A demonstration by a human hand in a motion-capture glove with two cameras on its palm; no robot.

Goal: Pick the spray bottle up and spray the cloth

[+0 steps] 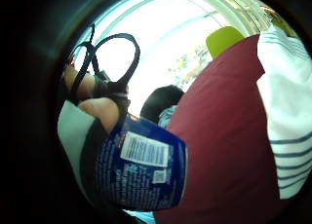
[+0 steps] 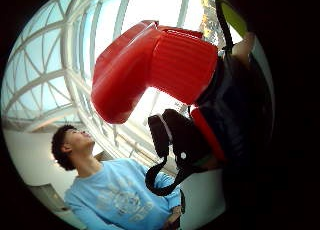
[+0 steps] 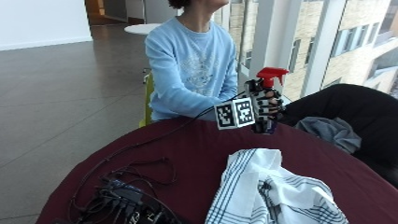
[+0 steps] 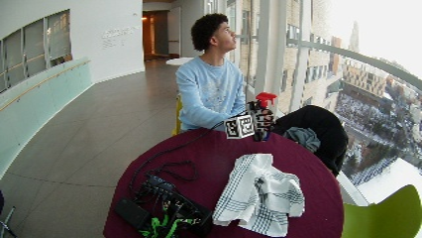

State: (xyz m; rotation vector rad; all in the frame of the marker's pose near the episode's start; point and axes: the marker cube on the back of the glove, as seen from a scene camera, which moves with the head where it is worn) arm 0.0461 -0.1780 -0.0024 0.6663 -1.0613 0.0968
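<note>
My gloved right hand grips the spray bottle and holds it upright above the far side of the round maroon table. Its red trigger head shows above my fingers and fills the thumb side palm view. The bottle's blue labelled body lies against my palm in the little finger side view. A white cloth with dark stripes lies crumpled on the table, nearer the front than my hand; the same cloth appears in the wide view and its edge beside the bottle.
A bundle of black cables and boxes lies on the table's front left. A black chair with a grey garment stands to the right beyond the table. A green chair stands by the front right. Windows run along the right.
</note>
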